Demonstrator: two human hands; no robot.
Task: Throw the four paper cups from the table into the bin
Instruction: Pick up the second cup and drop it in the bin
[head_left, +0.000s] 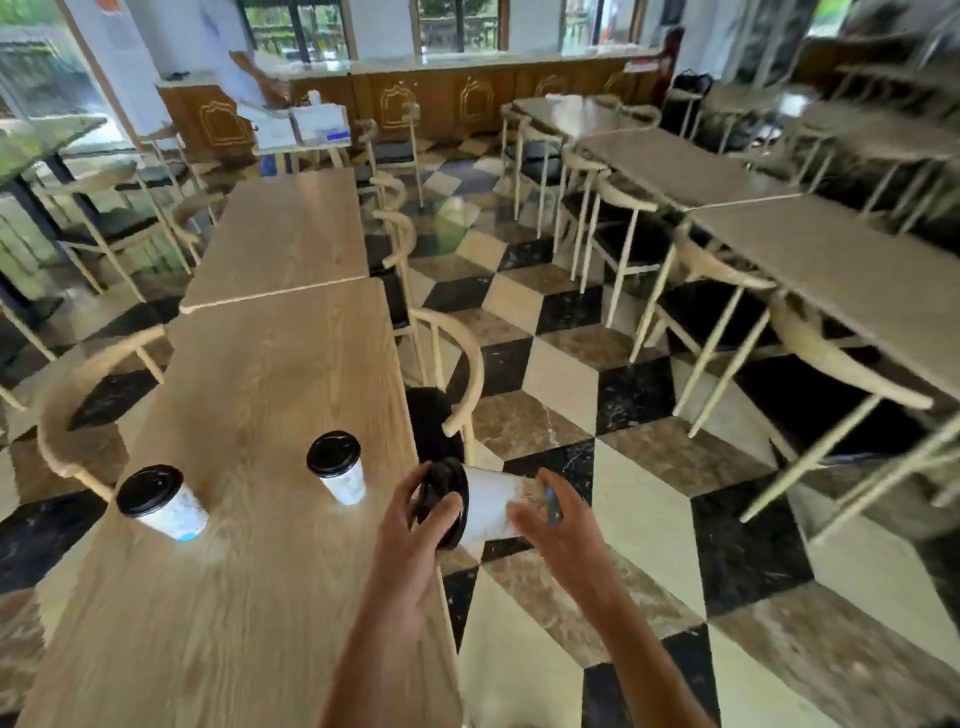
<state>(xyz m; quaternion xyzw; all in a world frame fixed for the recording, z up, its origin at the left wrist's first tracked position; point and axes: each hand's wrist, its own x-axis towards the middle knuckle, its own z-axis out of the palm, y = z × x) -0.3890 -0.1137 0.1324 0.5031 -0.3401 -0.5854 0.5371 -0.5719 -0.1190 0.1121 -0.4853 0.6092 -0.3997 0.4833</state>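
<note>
A white paper cup with a black lid lies sideways between my two hands, just past the right edge of the wooden table. My left hand grips its lid end. My right hand wraps around its base end. Two more white paper cups with black lids stand upright on the table: one near the middle, one toward the left edge. No bin is in view.
A light wooden chair with a dark seat stands against the table's right side, just beyond my hands. More tables and chairs fill the right of the room. The chequered floor aisle runs between the rows. A counter lines the far wall.
</note>
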